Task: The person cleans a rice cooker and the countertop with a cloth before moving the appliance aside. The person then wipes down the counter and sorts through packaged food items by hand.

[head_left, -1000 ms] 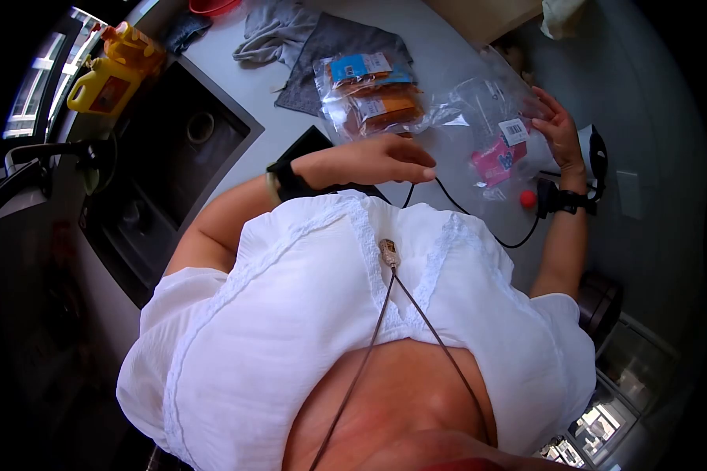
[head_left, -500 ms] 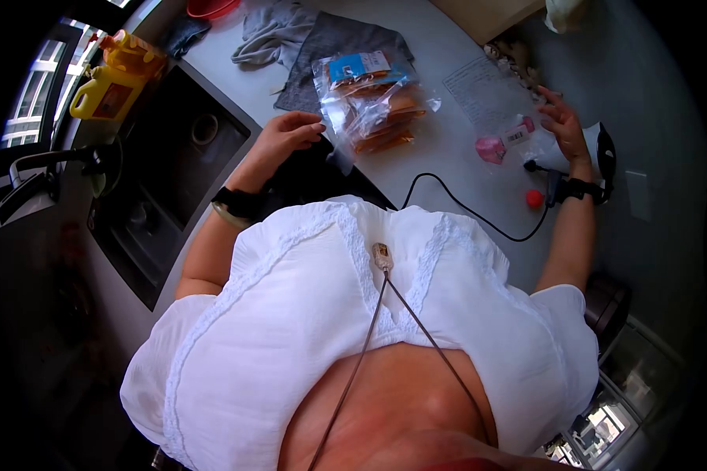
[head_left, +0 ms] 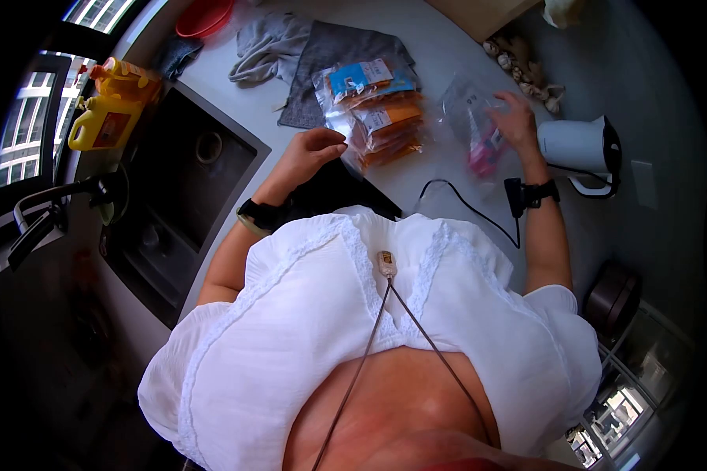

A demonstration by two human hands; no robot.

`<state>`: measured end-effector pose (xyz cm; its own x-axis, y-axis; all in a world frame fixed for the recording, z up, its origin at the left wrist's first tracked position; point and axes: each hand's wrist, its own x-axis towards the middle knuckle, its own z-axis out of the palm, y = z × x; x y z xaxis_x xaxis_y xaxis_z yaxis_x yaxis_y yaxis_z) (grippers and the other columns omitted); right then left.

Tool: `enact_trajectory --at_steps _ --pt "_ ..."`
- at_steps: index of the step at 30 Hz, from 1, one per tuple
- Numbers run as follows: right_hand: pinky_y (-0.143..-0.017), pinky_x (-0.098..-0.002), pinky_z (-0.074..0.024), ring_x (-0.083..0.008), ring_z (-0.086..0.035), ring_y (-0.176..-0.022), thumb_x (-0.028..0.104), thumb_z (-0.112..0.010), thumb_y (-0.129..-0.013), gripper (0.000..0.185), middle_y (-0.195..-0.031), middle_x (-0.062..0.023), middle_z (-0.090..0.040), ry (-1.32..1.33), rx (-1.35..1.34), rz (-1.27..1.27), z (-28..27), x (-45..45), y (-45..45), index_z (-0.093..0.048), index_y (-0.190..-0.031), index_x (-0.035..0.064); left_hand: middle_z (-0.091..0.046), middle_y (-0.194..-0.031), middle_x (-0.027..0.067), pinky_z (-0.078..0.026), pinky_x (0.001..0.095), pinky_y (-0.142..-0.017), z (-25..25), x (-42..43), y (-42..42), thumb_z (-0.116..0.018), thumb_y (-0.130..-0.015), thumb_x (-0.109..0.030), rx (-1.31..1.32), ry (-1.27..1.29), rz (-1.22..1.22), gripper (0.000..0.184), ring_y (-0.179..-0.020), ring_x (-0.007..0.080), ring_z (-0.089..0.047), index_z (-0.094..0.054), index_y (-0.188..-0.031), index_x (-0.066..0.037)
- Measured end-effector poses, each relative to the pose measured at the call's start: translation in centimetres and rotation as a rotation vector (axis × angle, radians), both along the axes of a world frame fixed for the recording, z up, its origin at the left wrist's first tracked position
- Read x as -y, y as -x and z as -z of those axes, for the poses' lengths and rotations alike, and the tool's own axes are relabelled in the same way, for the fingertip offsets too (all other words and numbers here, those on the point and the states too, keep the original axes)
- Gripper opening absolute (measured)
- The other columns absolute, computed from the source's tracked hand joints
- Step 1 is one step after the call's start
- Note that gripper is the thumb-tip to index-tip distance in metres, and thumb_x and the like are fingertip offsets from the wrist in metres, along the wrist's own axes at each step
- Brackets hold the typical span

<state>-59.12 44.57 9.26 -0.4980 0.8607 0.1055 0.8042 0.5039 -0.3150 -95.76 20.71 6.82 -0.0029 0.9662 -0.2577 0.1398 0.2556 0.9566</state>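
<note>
My left hand (head_left: 314, 157) is at the near left edge of a clear plastic bag (head_left: 338, 119), its fingers and thumb closed on the bag's edge. Flat orange packets (head_left: 397, 118) with white and blue labels are stacked in and on that bag. My right hand (head_left: 517, 125) has its fingers bent round the side of another clear bag (head_left: 457, 106). A pink item (head_left: 485, 153) shows in this second bag, blurred by motion. A dark band with a black box (head_left: 515, 196) is on my right wrist, and a black cable runs from it.
A dark sink (head_left: 188, 188) lies to the left, with yellow jugs (head_left: 106, 122) beyond it. Grey cloths (head_left: 330, 59) and a red basin (head_left: 204, 17) are at the back. To the right stand a white kettle (head_left: 573, 145) and garlic bulbs (head_left: 518, 67).
My right hand has moved left, away from the kettle, onto the bag with the pink item, which has shifted. My left hand has come slightly closer to the packets.
</note>
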Motion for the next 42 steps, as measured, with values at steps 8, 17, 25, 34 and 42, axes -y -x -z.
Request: enact_trajectory --at_steps 8,17,25,34,42 --pt "-0.082 -0.0427 -0.0507 -0.0378 -0.065 -0.092 0.063 -0.052 -0.084 0.063 -0.097 -0.0180 -0.069 0.251 0.179 0.411 1.8 4.1 8.2 -0.071 -0.095 0.0046 -0.068 -0.095 0.0080 -0.050 0.0272 -0.080 1.4 -1.2 3.3 -0.064 -0.089 -0.013 0.127 0.070 -0.117 0.022 -0.086 0.0147 -0.063 -0.064 -0.105 0.002" --pt "-0.082 -0.0454 -0.0503 -0.0399 -0.063 -0.097 0.061 -0.055 -0.081 0.065 -0.101 -0.0221 -0.067 0.357 0.429 0.362 2.7 1.0 11.8 -0.069 -0.098 0.0005 -0.069 -0.095 0.0101 -0.051 0.0285 -0.077 3.0 -2.8 3.3 -0.066 -0.088 -0.016 -0.038 -0.006 -0.046 0.022 -0.086 0.0156 -0.064 -0.065 -0.103 0.001" --pt "-0.076 -0.0451 -0.0520 -0.0378 -0.065 -0.089 0.054 -0.058 -0.082 0.054 -0.094 -0.0206 -0.068 0.290 0.436 0.269 0.8 1.1 10.7 -0.071 -0.091 0.0025 -0.060 -0.113 0.0155 -0.048 0.0392 -0.090 2.3 -5.1 3.2 -0.073 -0.072 -0.009 -0.749 -0.521 -0.038 0.044 -0.108 0.0335 -0.055 -0.059 -0.114 -0.005" --pt "-0.074 -0.0432 -0.0517 -0.0387 -0.065 -0.081 0.049 -0.062 -0.082 0.046 -0.084 -0.0194 -0.068 0.243 0.113 0.260 -2.3 3.7 10.3 -0.071 -0.087 0.0041 -0.056 -0.122 0.0199 -0.051 0.0401 -0.086 3.8 -9.2 3.0 -0.063 -0.080 -0.012 -0.798 -0.565 0.136 0.043 -0.106 0.0368 -0.058 -0.053 -0.121 -0.003" --pt "-0.068 -0.0324 -0.0512 -0.0223 -0.064 -0.070 0.038 -0.065 -0.086 0.036 -0.077 -0.0105 -0.068 0.548 -0.150 0.168 -3.9 7.5 12.1 -0.069 -0.090 0.0021 -0.069 -0.089 0.0169 -0.053 0.0387 -0.070 2.2 -12.4 6.3 -0.050 -0.096 -0.016 -0.429 -0.406 -0.194 0.022 -0.082 0.0309 -0.069 -0.060 -0.108 -0.001"
